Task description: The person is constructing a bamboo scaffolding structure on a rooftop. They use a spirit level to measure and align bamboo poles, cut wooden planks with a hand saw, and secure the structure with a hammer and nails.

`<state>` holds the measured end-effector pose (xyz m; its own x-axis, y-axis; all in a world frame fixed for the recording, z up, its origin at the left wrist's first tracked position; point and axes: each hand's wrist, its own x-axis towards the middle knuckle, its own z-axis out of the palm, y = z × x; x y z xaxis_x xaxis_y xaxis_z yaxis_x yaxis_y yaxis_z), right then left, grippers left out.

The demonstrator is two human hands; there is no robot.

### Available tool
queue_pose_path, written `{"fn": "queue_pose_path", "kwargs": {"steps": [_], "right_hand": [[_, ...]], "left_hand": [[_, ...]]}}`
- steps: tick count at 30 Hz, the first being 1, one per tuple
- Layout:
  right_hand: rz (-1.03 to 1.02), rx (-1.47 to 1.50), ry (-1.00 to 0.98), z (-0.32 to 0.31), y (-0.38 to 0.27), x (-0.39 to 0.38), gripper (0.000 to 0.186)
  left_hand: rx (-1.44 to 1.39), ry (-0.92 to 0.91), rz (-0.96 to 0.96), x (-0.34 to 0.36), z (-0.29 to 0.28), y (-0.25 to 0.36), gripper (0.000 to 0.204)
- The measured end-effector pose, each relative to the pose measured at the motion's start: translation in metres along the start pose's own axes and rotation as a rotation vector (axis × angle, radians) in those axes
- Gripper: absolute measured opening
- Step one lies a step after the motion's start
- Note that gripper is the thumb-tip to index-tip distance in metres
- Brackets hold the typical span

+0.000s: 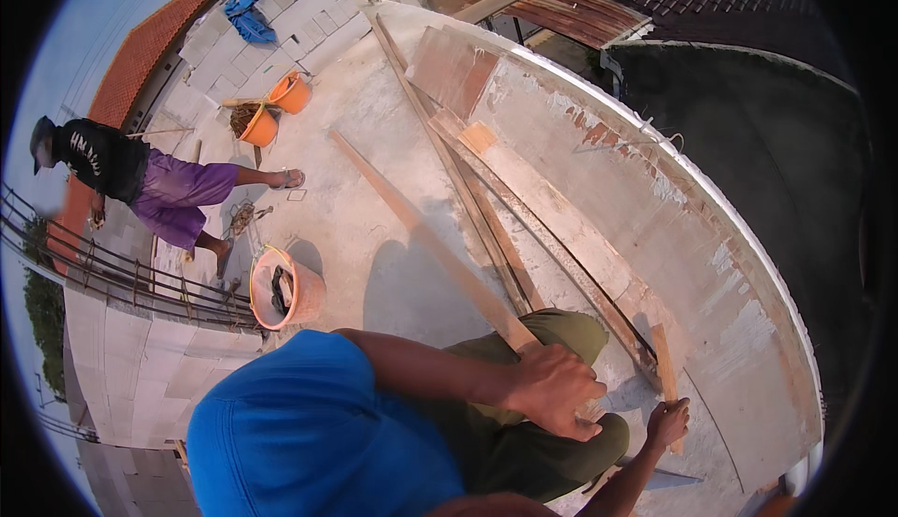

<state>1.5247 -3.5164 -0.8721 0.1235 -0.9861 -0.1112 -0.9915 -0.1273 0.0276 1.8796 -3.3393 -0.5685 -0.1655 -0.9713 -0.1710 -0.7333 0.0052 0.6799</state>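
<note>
Short wooden slat (666,367) in R hand (668,425)

Slat's beside end of long board (561,236); R fingers curled round its lower part. L hand (561,391) at near end of long plank (430,236), can't tell if gripping. Slat prob. light, stiff; plank likely heavier, rough: hold approx. mid-length w/ both hands.

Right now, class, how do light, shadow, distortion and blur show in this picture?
In the head view, daylight throws a dark shadow on the pale floor beside the long board; in the head view, the fisheye lens bows the low wall into an arc and leaves black corners; in the head view, the right hand and its wooden strip show no obvious motion blur.
</note>
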Motion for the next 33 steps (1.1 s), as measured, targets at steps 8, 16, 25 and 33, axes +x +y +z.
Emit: {"fn": "queue_pose_path", "kwargs": {"steps": [8,16,25,33], "right_hand": [[0.201,0.481,-0.153,-0.164,-0.007,-0.151,0.04],[-0.004,1.011,-0.186,-0.437,-0.072,-0.228,0.033],[-0.444,1.4,-0.377,-0.727,-0.347,-0.162,0.023],[-1.183,1.474,-0.72,-0.845,-0.643,-0.261,0.063]], "left_hand": [[0.0,-0.215,-0.062,-0.045,-0.118,0.07,0.066],[0.12,0.294,0.078,-0.134,-0.446,0.196,0.057],[-0.15,1.253,0.244,-0.34,-0.85,0.407,0.059],[-0.377,1.505,0.44,-0.498,-0.907,0.379,0.045]]}}
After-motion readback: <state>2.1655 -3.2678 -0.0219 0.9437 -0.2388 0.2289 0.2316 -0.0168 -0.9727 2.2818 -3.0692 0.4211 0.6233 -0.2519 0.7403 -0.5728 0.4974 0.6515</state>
